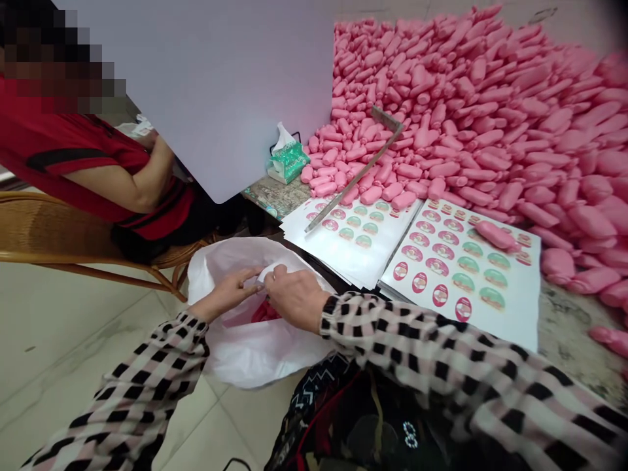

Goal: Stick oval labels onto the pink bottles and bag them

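Note:
A white bag (265,353) stands wide-mouthed in front of me, and red-pink items (265,312) show at its bottom. My left hand (229,292) reaches over the bag's left side, fingertips closed on a white fold in its mouth. Just across from it, my right hand (296,297) has its fingers bent and pinched on the same white fold. The fold looks like part of the bag, though my fingers hide some of it. The two hands nearly touch.
Sticker sheets (363,255) lie on the table (564,320), with a metal ruler (353,180) across them. One pink bottle-shaped item (495,234) rests on a sheet. A heap of them (466,124) lies behind. Tissues (288,161), a pale panel (235,85) and a seated person (98,157) are left.

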The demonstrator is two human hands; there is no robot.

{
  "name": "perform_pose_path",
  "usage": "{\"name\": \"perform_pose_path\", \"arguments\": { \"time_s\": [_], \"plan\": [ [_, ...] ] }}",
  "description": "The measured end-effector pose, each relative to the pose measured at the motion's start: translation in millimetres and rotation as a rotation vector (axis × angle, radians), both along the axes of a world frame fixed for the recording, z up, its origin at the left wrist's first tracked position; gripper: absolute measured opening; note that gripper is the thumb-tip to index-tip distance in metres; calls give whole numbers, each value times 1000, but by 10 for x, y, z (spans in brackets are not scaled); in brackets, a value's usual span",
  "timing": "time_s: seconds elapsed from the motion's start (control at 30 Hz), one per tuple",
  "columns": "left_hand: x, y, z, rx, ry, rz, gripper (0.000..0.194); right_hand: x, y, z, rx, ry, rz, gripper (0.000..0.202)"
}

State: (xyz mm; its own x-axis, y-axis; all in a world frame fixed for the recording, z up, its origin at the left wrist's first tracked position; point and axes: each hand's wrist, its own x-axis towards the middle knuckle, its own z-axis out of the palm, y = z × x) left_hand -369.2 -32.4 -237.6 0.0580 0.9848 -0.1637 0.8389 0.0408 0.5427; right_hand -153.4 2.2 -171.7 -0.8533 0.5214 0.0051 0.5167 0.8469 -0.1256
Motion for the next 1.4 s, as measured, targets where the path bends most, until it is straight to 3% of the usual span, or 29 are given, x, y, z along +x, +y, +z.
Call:
{"name": "perform_pose_path", "arguments": {
  "time_s": [0.07,0.13,0.23,0.3,0.4,0.47,0.57,0.63,0.7,0.8,0.87,0.9,0.97,1.07,1.2,1.4],
  "plan": [
    [-27,-31,6,44,83,-17,52,-104,17,-176,23,-56,-20,36],
    [-79,-76,4,135,306,-10,52,-95,57,-298,-5,-94,-6,33],
    [-187,-159,-51,242,739,29,62,39,122,-344,-54,-98,36,27],
    [-277,-210,-123,249,883,37,65,150,145,-314,-73,-98,54,26],
    [-457,-278,-235,238,926,-3,56,324,172,-270,-96,-111,45,25],
    [-602,-338,-287,218,888,-101,52,456,206,-270,-108,-132,-4,24],
    [-770,-493,-324,223,726,-298,60,656,260,-311,-123,-165,-99,24],
    [-788,-635,-335,259,618,-357,61,752,271,-343,-131,-176,-146,26],
    [-724,-776,-343,349,564,-271,52,798,255,-363,-140,-180,-182,27],
    [-546,-874,-328,550,567,48,29,790,196,-358,-159,-173,-186,25],
    [-432,-803,-270,607,546,283,48,763,145,-341,-161,-171,-144,23],
    [-388,-727,-224,576,488,386,62,749,120,-331,-158,-171,-110,22],
    [-339,-531,-121,350,195,559,82,731,78,-315,-147,-178,-48,20],
    [-362,-291,-11,-98,-322,671,68,735,57,-301,-125,-199,0,18],
    [-482,-316,12,-294,-501,664,54,798,104,-300,-63,-253,-49,17],
    [-561,-729,157,-629,-621,502,35,838,196,-318,-33,-285,-86,17]
  ]
}}
